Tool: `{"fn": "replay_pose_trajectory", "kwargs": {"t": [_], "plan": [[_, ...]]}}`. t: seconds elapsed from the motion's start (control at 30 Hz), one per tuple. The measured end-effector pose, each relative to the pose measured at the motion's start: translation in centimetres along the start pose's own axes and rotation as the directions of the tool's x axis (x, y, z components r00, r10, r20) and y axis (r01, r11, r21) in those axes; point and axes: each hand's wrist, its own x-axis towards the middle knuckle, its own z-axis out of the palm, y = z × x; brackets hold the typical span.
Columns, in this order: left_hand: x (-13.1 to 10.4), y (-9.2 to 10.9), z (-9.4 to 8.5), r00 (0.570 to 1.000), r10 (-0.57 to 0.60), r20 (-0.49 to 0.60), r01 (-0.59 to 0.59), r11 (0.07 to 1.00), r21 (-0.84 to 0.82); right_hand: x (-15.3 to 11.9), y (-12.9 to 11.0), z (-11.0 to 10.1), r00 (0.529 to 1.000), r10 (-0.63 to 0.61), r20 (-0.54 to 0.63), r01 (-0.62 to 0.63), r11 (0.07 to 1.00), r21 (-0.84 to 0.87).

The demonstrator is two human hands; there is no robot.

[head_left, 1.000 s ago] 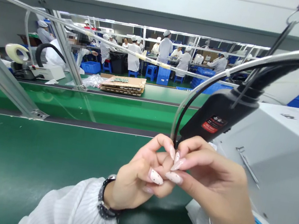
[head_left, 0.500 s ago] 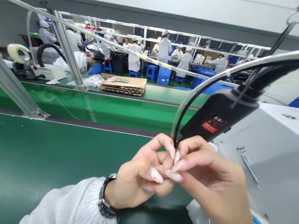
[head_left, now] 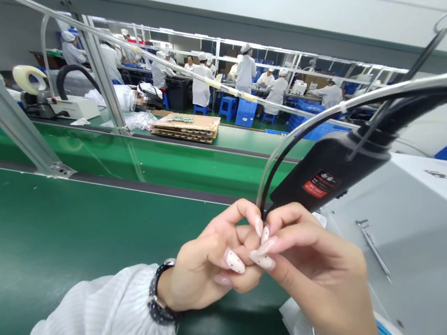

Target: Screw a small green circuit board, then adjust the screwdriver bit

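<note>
Over the green work surface [head_left: 82, 224], my left hand [head_left: 217, 263] is curled with its fingertips drawn together. My right hand [head_left: 314, 261] meets it in a pinch, thumb and fingertips closed. The fingers of both hands touch, and whatever lies between them is hidden or too small to make out. Right behind them hangs a black power tool [head_left: 325, 166], shaped like an electric screwdriver, with a red label. Its lower end disappears behind my fingers. A clear hose [head_left: 261, 190] and a black cable run down to the same spot.
To the right stands a grey-white box [head_left: 422, 222] with a metal latch [head_left: 374, 251]. A metal frame post [head_left: 15, 112] slants at left. Across the green belt [head_left: 190, 165] lie stacked cardboard trays [head_left: 187, 128] and a tape dispenser [head_left: 35, 98]. Co-workers in white work beyond.
My hands keep the same pinched hold, with hardly any movement. The view has shifted very slightly. A person across the belt has bent lower and to the right.
</note>
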Motion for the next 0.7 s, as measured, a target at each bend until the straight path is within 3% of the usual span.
{"fn": "replay_pose_trajectory", "kwargs": {"t": [0.7], "plan": [[-0.01, -0.19, -0.08, 1.0, 0.011, 0.001, -0.011, 1.0, -0.02, 0.12, 0.12, 0.03, 0.999, -0.035, 0.017, 0.034, 0.999, 0.041]]}}
